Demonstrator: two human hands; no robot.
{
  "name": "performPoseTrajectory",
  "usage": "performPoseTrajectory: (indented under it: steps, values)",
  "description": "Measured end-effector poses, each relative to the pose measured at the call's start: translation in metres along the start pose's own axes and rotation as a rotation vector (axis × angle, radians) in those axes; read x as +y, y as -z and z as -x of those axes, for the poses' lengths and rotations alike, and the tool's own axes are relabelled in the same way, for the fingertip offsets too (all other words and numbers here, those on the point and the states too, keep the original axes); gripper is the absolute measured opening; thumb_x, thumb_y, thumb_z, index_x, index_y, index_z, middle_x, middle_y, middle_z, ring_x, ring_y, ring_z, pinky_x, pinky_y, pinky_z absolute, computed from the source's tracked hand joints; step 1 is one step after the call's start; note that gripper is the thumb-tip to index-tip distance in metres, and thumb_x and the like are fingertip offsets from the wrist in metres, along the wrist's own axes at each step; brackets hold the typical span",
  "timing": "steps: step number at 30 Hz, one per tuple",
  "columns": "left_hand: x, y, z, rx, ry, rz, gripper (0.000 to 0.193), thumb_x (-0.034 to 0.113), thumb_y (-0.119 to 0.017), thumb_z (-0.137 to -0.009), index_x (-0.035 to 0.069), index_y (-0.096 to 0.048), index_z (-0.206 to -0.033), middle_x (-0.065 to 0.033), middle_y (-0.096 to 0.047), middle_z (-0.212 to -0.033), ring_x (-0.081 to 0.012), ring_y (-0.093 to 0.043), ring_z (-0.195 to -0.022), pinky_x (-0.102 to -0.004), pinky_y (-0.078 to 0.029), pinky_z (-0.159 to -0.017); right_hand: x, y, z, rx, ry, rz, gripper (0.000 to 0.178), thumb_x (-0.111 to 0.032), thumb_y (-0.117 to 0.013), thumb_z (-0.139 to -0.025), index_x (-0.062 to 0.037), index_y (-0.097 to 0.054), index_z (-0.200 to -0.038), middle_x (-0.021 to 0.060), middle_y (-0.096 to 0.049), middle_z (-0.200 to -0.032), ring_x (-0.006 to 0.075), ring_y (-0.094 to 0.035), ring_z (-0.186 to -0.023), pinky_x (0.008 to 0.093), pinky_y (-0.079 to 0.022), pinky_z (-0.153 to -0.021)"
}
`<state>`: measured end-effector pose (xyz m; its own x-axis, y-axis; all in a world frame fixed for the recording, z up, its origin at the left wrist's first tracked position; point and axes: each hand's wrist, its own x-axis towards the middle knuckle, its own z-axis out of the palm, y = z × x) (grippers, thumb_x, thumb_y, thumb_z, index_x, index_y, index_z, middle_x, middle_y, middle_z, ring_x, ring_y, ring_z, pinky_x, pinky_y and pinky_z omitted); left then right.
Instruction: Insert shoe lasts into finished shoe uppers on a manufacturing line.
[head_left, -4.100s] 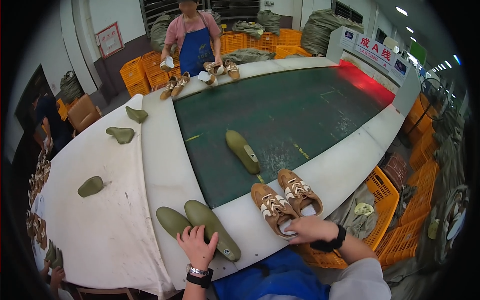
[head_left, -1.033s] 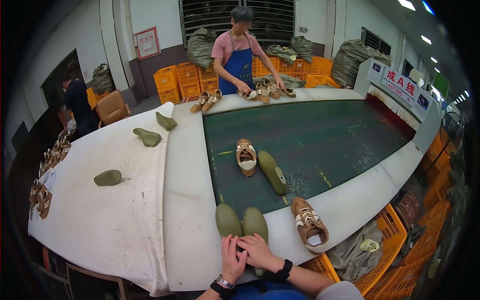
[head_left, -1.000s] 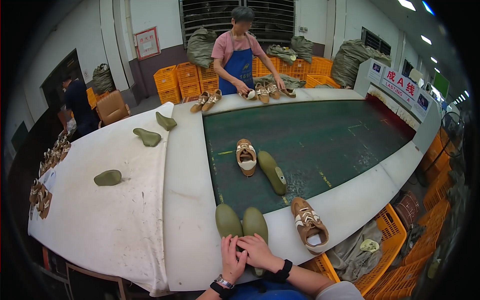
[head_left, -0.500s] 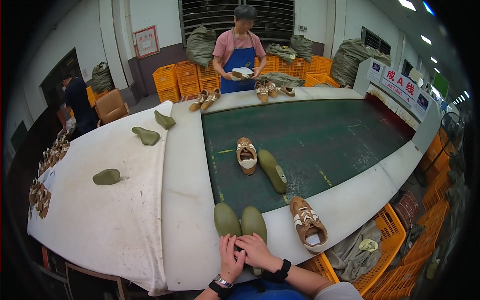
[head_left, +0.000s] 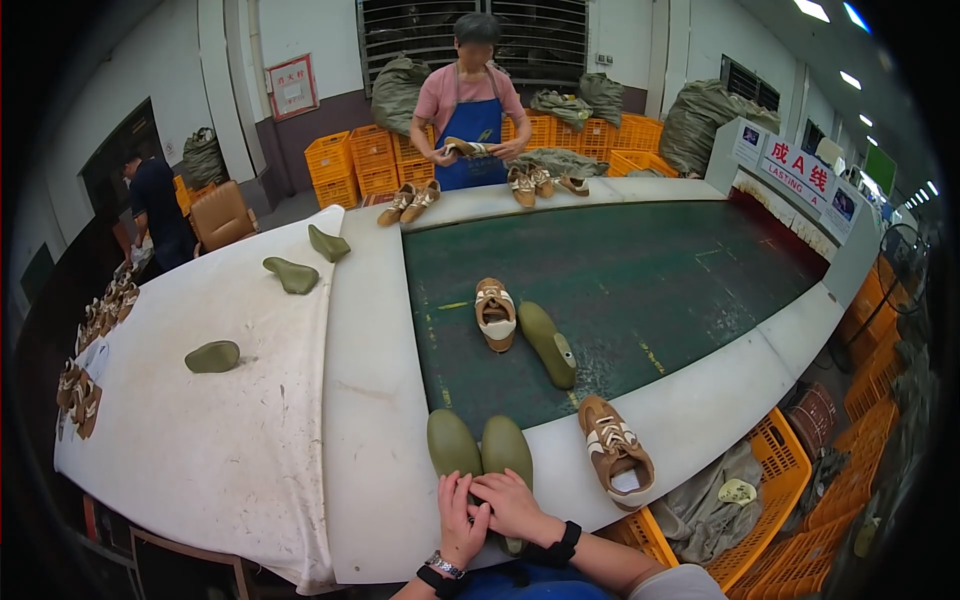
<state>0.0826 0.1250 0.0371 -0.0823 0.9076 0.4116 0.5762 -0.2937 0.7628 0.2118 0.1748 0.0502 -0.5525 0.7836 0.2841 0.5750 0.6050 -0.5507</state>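
Observation:
Two olive-green shoe lasts, a left one (head_left: 451, 440) and a right one (head_left: 506, 445), lie side by side on the table's near edge, toes pointing away. My left hand (head_left: 460, 518) and my right hand (head_left: 512, 505) meet over their heel ends, fingers curled down and closed on them; the parts under my palms are hidden. To the right of my hands sits a brown-and-white sneaker (head_left: 611, 440) with laces. On the green belt farther off are another sneaker (head_left: 495, 318) and a single green last (head_left: 546, 345).
Three more lasts, including one (head_left: 212, 356), lie on the white cloth (head_left: 260, 430) at left. Across the belt, a co-worker (head_left: 468, 110) in a blue apron handles a shoe (head_left: 467, 147). Shoes stand along the far rim. Orange crates (head_left: 775, 455) stand at right.
The co-worker has shifted slightly left, with head bent lower, and has turned the shoe in their hands. My hands and the two lasts keep their place; the view tilts slightly.

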Motion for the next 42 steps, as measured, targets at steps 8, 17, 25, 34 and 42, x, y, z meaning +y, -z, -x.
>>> performPoseTrajectory:
  steps: [8,17,25,34,42]
  values:
    - [-0.003,-0.001,-0.001,0.020,-0.003,0.033,0.052,0.025,-0.058,-0.085,-0.001,-0.045,-0.129,-0.0248,-0.038,-0.133,-0.0455,-0.033,-0.126,-0.0511,-0.026,-0.107,0.001,-0.001,0.000,0.014,0.012,-0.012,0.037,-0.032,-0.061,-0.083,-0.0096,-0.061,-0.112,0.0111,-0.062,-0.112,0.0282,-0.055,-0.109,0.0516,-0.036,-0.098]
    - [-0.007,-0.002,0.001,0.019,-0.013,0.032,0.053,0.024,-0.059,-0.085,0.001,-0.045,-0.129,-0.0239,-0.038,-0.134,-0.0454,-0.033,-0.126,-0.0513,-0.024,-0.108,0.001,-0.002,0.000,-0.007,-0.002,-0.003,0.041,-0.032,-0.062,-0.082,-0.0102,-0.059,-0.117,0.0109,-0.060,-0.115,0.0291,-0.054,-0.111,0.0514,-0.035,-0.100]
    - [-0.006,0.001,0.000,0.023,-0.017,0.052,0.052,0.024,-0.059,-0.085,0.000,-0.045,-0.129,-0.0240,-0.038,-0.134,-0.0451,-0.033,-0.126,-0.0516,-0.024,-0.108,-0.002,0.001,-0.001,-0.010,-0.005,-0.027,0.042,-0.031,-0.063,-0.081,-0.0102,-0.058,-0.118,0.0112,-0.060,-0.116,0.0290,-0.054,-0.111,0.0510,-0.035,-0.100]
    - [-0.005,0.001,-0.001,0.032,-0.029,0.037,0.052,0.024,-0.060,-0.084,0.000,-0.045,-0.128,-0.0242,-0.040,-0.132,-0.0450,-0.035,-0.124,-0.0519,-0.024,-0.108,-0.002,0.001,-0.002,0.031,0.020,-0.003,0.039,-0.033,-0.062,-0.082,-0.0113,-0.059,-0.114,0.0093,-0.061,-0.111,0.0271,-0.055,-0.109,0.0508,-0.036,-0.098]
    - [-0.004,0.036,-0.009,-0.211,0.081,0.119,0.069,0.025,-0.064,-0.084,-0.002,-0.031,-0.138,-0.0268,-0.029,-0.142,-0.0409,-0.025,-0.135,-0.0441,-0.023,-0.111,-0.007,0.001,-0.004,0.024,0.015,-0.016,0.042,-0.034,-0.062,-0.082,-0.0139,-0.058,-0.119,0.0099,-0.062,-0.108,0.0271,-0.056,-0.106,0.0514,-0.037,-0.097]
